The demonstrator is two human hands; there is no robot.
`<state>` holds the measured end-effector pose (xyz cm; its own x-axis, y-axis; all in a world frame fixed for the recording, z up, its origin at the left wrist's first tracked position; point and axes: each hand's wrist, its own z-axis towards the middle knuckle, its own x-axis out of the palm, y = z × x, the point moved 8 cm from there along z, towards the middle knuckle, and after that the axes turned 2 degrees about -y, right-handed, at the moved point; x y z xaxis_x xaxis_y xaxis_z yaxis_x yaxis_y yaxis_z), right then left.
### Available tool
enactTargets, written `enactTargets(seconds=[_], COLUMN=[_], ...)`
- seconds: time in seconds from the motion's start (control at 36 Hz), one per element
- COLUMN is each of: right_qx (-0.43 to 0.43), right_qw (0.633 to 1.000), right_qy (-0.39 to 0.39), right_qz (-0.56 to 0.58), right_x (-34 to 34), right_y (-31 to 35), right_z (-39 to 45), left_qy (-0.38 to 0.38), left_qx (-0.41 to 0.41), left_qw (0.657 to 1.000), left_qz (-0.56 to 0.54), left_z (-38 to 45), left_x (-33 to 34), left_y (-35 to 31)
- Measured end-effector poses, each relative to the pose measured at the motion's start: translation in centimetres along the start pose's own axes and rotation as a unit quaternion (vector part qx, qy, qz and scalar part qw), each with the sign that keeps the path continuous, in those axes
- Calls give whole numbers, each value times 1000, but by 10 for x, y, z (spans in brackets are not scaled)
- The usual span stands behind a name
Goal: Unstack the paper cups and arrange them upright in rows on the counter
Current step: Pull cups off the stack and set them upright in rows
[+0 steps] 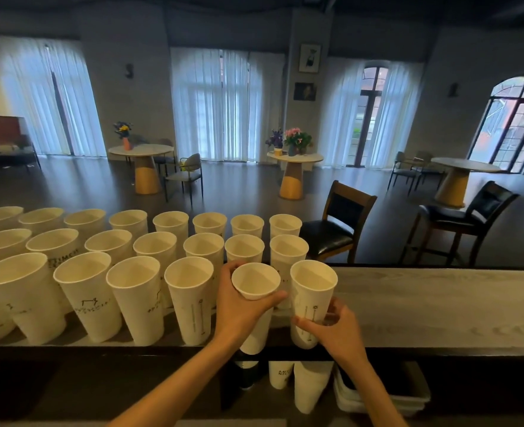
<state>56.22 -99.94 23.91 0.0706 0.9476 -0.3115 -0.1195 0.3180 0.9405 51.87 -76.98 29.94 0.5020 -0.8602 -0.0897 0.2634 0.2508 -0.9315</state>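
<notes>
Several white paper cups (189,303) stand upright in three rows across the left half of the pale wooden counter (439,303). My left hand (242,306) grips a stack of cups (256,285) near its rim, just right of the front row, with its lower part running down past the counter's near edge. My right hand (334,328) holds a single cup (311,300) by its lower half, upright beside the stack at the counter's front edge.
Below the counter edge sit more cups (311,386) and a white tray (380,396). Beyond the counter stand two dark chairs (337,226) and round café tables with flowers (294,167). The counter's right half is bare wood.
</notes>
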Motion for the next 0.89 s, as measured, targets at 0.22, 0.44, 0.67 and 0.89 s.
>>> enactTargets(seconds=[0.22, 0.44, 0.67, 0.89], right_qx=[4, -9, 4, -3], right_qw=[997, 994, 995, 993], right_qy=[24, 30, 41, 30], right_qz=[-71, -100, -87, -111], right_x=[10, 21, 30, 36], right_y=[-8, -6, -14, -24], right_z=[0, 0, -7, -15], left_qy=[24, 56, 67, 52], left_qx=[-13, -54, -45, -54], left_qw=[1000, 997, 996, 994], left_qz=[6, 25, 49, 74], left_z=[-11, -25, -29, -29], left_x=[-3, -4, -5, -10], left_y=[20, 51, 56, 54])
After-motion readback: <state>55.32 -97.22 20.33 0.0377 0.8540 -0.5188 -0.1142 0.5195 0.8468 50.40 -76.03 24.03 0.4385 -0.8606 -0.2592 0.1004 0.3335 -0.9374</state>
